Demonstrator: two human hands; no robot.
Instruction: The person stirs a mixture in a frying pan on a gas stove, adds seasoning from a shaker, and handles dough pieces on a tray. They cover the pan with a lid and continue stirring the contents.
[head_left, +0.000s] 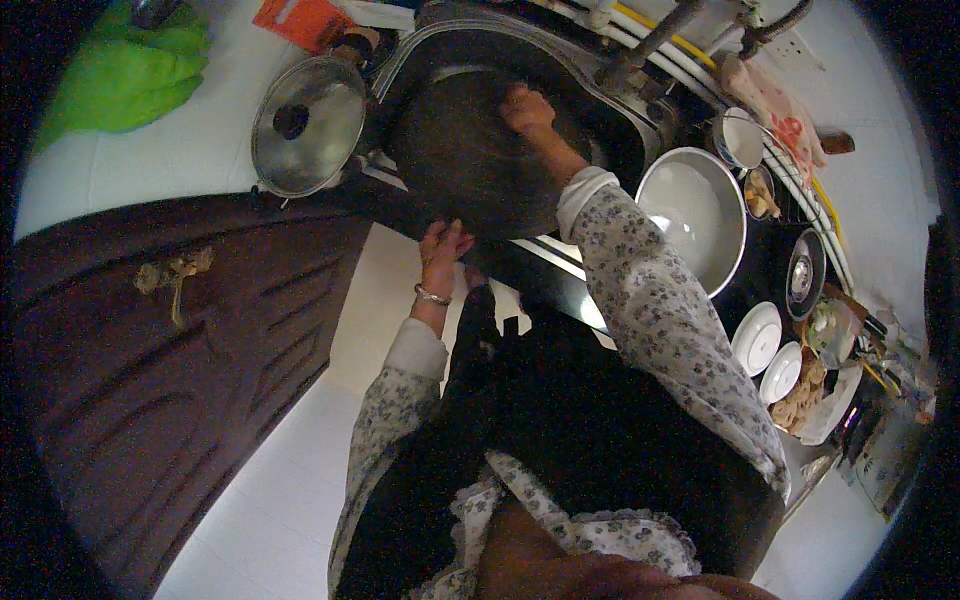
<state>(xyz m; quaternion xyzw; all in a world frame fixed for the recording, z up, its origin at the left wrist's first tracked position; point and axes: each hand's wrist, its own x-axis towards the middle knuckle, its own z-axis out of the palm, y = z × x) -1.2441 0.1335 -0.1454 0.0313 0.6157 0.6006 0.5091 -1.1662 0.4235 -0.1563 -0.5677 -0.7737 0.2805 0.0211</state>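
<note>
A large dark wok (457, 161) sits tilted over the sink basin (622, 142), its dark inside facing up. Inside it, towards the far right, is my right hand (527, 109), fingers curled and slightly blurred. Whether that hand holds anything small is hidden. At the wok's near edge, my left hand (444, 251) grips the rim, with a bracelet on the wrist. A round glass lid (330, 97) with a metal rim and dark knob leans just left of the sink.
Right of the sink stands a wide metal pot (694, 195), beside a white bowl (741, 141), a metal lid (805, 274) and two white plates (756, 337). A faucet (645, 49) reaches over the basin. A dark wooden door (225, 322) is at left, below a green cloth-like item (142, 75).
</note>
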